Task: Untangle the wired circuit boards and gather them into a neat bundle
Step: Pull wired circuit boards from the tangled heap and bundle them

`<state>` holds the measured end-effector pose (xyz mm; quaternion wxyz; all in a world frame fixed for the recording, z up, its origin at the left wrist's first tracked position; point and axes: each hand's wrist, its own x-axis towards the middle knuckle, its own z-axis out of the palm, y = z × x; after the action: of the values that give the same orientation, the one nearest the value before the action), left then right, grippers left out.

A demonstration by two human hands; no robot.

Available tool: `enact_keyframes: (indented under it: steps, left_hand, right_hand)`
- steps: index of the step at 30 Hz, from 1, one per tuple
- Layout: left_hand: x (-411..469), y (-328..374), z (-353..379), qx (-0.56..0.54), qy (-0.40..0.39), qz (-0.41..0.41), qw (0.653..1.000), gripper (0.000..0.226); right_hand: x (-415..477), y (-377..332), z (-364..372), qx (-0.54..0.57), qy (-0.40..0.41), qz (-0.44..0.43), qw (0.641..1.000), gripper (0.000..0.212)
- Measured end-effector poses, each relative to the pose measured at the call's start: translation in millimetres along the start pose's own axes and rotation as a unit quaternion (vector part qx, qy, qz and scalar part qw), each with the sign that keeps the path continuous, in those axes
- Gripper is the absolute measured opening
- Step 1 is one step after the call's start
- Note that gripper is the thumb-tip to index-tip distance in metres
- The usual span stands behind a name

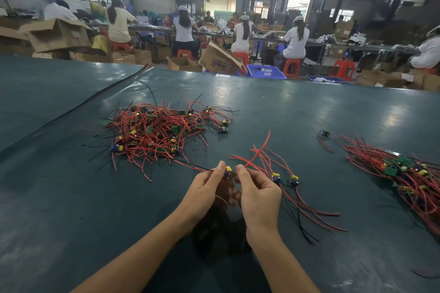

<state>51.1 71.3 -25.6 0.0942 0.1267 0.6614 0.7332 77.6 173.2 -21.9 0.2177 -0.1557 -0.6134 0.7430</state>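
The left hand [204, 188] and the right hand [259, 195] are held close together over the dark green table [71, 197]. Both pinch 1 small circuit board with a yellow part [228, 170] by its red and black wires. 2 more wired boards [276, 177] lie just beside the right hand. A big messy pile of red-wired boards [162, 131] sits farther back on the left, too many to count. A tidy bundle of boards [404, 173] lies at the right, with 1 lone board [325, 133] near it. Behind the table stand 2 blue plastic baskets [266, 71]; what is in them is too small to tell.
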Motion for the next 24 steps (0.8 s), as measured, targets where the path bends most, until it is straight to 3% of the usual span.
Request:
enact_keyframes:
  steps: [5, 10, 18, 24]
  left_hand:
    - [2, 0, 1, 0.008, 0.046, 0.022, 0.999, 0.041]
    - [4, 1, -2, -0.005, 0.071, 0.029, 0.997, 0.044]
    - [5, 9, -10, -0.017, 0.069, 0.063, 0.995, 0.041]
    - [5, 6, -10, -0.008, 0.048, 0.061, 0.997, 0.039]
  right_hand:
    - [-1, 1, 1, -0.023, -0.008, -0.01, 1.0, 0.024]
    - [7, 1, 0, 0.022, 0.026, 0.057, 0.998, 0.029]
    - [42, -14, -24, 0.155, 0.131, 0.107, 0.973, 0.032]
    - [36, -12, -25, 0.145, 0.115, 0.078, 0.98, 0.029]
